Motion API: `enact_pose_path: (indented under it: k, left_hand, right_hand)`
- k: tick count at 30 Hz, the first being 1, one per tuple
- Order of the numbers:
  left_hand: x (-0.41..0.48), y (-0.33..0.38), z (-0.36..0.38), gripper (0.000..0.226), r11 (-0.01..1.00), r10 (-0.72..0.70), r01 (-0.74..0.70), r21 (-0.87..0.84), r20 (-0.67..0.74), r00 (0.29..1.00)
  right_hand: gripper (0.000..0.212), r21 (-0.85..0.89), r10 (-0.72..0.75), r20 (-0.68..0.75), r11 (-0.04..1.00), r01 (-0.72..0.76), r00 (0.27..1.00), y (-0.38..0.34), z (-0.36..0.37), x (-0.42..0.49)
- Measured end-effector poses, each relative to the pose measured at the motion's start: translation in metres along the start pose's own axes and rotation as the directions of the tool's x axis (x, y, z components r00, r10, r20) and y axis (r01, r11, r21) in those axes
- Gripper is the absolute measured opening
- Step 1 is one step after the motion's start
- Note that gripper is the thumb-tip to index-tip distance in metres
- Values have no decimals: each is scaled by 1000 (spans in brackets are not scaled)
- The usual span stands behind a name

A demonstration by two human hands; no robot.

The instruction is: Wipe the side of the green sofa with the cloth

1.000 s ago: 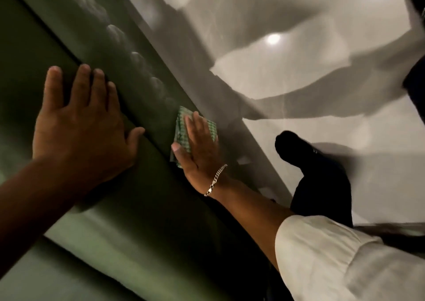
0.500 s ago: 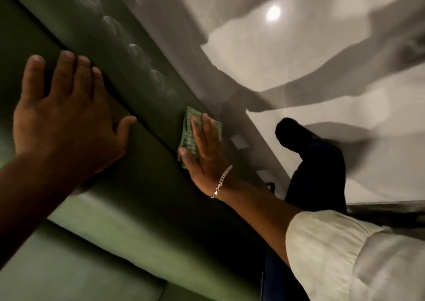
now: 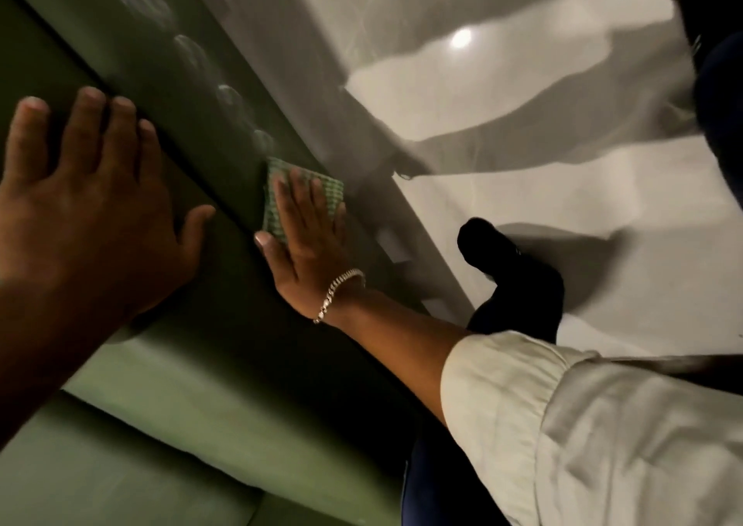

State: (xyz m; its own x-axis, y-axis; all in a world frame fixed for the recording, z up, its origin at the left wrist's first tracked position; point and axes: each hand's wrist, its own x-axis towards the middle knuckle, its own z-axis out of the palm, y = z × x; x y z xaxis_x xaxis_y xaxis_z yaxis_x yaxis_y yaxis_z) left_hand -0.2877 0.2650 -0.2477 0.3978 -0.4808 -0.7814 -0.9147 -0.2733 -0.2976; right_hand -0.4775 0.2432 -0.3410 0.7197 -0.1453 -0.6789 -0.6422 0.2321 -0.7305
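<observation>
The left hand (image 3: 86,212) lies flat on top of the sofa (image 3: 193,368) arm, palm down, fingers spread and pointing away, thumb splayed out to the right; it grips nothing, and its forearm runs off the lower left edge. Just right of it, over the rounded edge, a row of pale smudges (image 3: 229,95) trails down the sofa's dark side panel. At the lower end of that row sits the cloth (image 3: 273,187) (green, with a checked weave), pressed flat against the panel by the right hand (image 3: 309,244). That hand is open too, fingers straight and close together over the cloth, thumb tucked at its left edge. A bracelet (image 3: 335,294) circles the wrist, and the arm stretches back to a pale sleeve (image 3: 603,425) at the lower right. Beyond it a dark shoe (image 3: 506,256) rests on the glossy floor (image 3: 563,187)
</observation>
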Motion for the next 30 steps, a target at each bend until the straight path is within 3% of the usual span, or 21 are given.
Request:
enact_pose_path:
  k: [3, 8, 14, 20, 25, 30]
  left_hand:
    - [5, -16, 22, 97, 1000, -2, 4, 30, -37, 999]
    - [19, -36, 31, 99, 999, -8, 12, 52, -70, 998]
    - [30, -60, 29, 99, 998, -55, 58, 18, -115, 992]
    - [26, -45, 4, 96, 997, -45, 50, 55, -98, 994]
    - [32, -41, -11, 99, 987, 9, -4, 160, -34, 999]
    - [45, -43, -16, 96, 992, -52, 54, 110, -28, 998]
  right_hand:
    - [66, 23, -66, 11, 998, 66, 998, 2, -8, 26]
    - [69, 33, 4, -3, 999, -4, 1000, 9, -4, 18]
    - [63, 63, -182, -58, 981, 186, 982, -23, -10, 62]
    - [64, 96, -80, -41, 992, 83, 996, -4, -11, 40]
    - [63, 73, -247, -48, 965, 250, 968, -35, -16, 81]
    - [63, 102, -138, -14, 985, 139, 990, -25, -20, 85]
